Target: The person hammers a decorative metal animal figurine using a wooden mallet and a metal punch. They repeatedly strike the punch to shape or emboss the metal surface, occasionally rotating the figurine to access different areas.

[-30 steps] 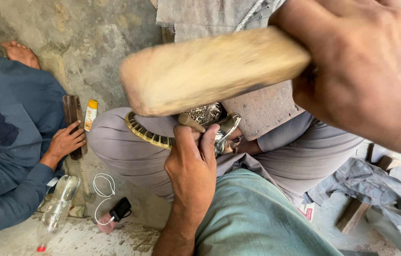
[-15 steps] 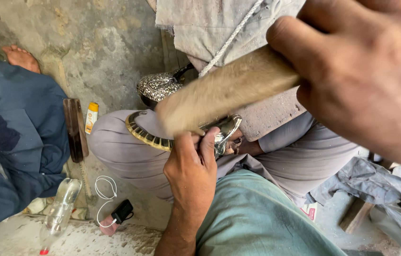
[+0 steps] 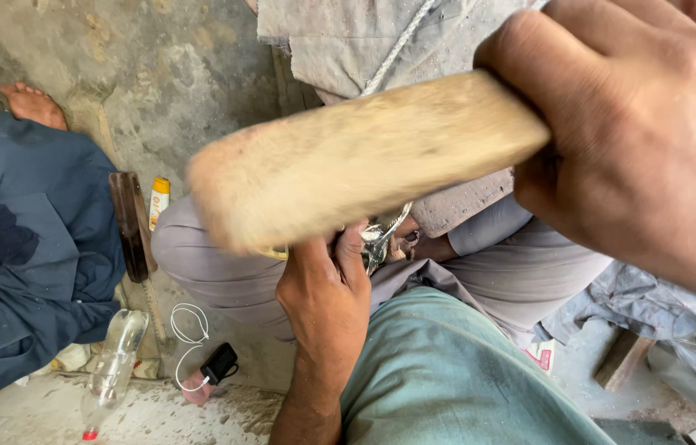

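Observation:
My right hand (image 3: 653, 140) fills the upper right, close to the camera, and grips a thick pale wooden mallet handle (image 3: 356, 161) that points left across the middle of the view. Below it my left hand (image 3: 327, 297) clamps a shiny embossed metal piece (image 3: 381, 235) against my lap; the wood hides most of that piece. My legs in grey trousers (image 3: 224, 272) are crossed on the floor, and a green garment (image 3: 455, 379) covers my near knee.
A person in dark blue clothes (image 3: 27, 247) sits at the left, one bare foot (image 3: 31, 103) showing. Around them on the concrete lie a dark wooden block (image 3: 130, 222), a small yellow tube (image 3: 158, 198), a clear plastic bottle (image 3: 113, 363), a white cable with charger (image 3: 204, 363) and grey rags (image 3: 644, 301).
The wooden handle swung down toward the metal piece, then rose again closer to the camera, covering it. The neighbour's hand near the dark block has left the view.

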